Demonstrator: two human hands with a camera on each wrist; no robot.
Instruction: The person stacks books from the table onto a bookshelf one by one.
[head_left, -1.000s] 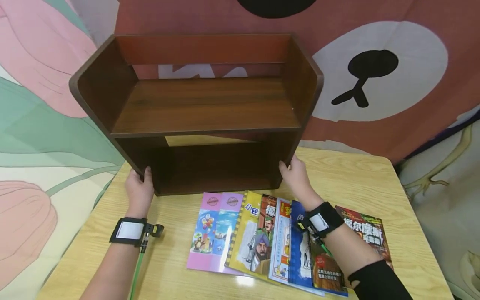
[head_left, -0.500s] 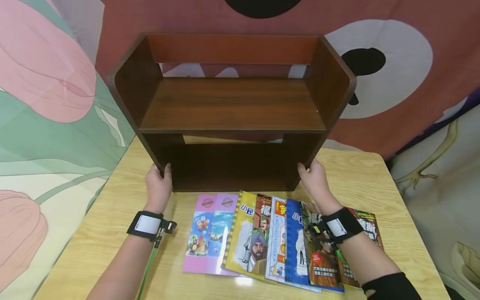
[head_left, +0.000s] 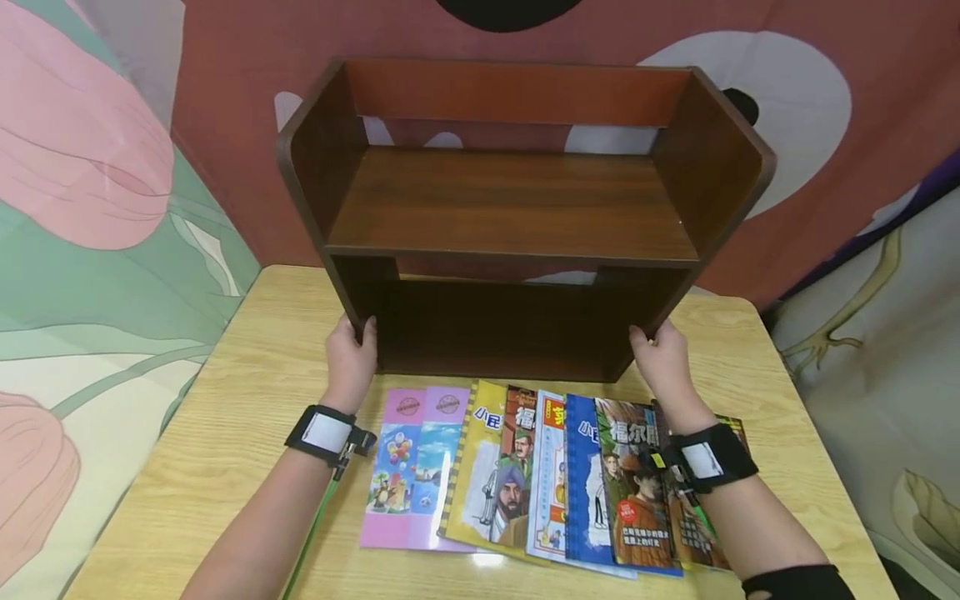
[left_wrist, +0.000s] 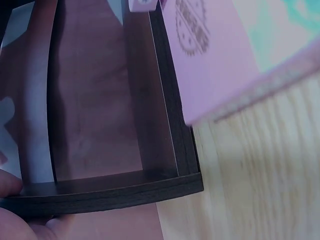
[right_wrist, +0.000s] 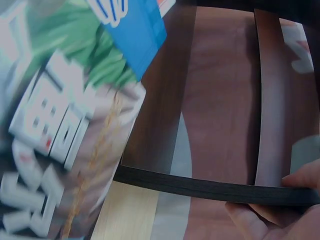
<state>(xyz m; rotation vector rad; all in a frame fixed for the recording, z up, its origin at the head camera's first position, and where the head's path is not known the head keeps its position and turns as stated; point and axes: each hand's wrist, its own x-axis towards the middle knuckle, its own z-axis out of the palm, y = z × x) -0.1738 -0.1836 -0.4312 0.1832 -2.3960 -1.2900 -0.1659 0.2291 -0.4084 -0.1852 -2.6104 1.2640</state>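
A dark brown two-tier wooden bookshelf (head_left: pixel 517 208) stands at the back of the table, with nothing on its shelves. My left hand (head_left: pixel 351 362) grips its left side panel low down, thumb on the inner face. On the opposite panel, my right hand (head_left: pixel 666 367) holds at about the same height, its thumb also inside. In the left wrist view, fingers (left_wrist: pixel 12 185) wrap the panel's edge; the right wrist view shows fingers (right_wrist: pixel 250 220) beneath the other panel. In front of the shelf lies a fanned row of books, among them a yellow book (head_left: pixel 472 492) and a blue book (head_left: pixel 588 483).
Pink-purple books (head_left: pixel 412 467) lie at the left end of the row, and dark comic-style books (head_left: pixel 637 500) at the right, partly under my right wrist. A patterned cloth (head_left: pixel 225 108) hangs behind the light wooden table (head_left: pixel 202 467).
The bookshelf has moved to the right across the table, with both hands holding its sides throughout. The books keep their arrangement; the view has shifted slightly.
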